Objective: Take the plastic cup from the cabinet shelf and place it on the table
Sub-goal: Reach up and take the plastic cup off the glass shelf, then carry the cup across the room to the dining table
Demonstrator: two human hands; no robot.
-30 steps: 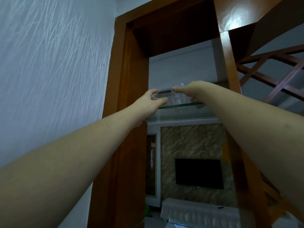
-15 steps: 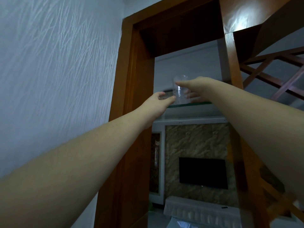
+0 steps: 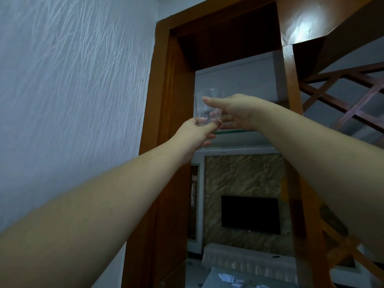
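A clear plastic cup is held upright, lifted a little above the glass shelf of the wooden cabinet. My right hand wraps its side, thumb across the front and fingers behind. My left hand sits under the cup, thumb and forefinger pinching its base. Both arms reach up and forward from the bottom of the view.
The cabinet's wooden frame stands left of the shelf, a post to its right. A textured white wall fills the left. Wooden lattice is at the right. A television shows through the opening below.
The cup has come up off the glass shelf in my right hand and shifted left. My left hand rose from the shelf edge and now grips the cup's base.
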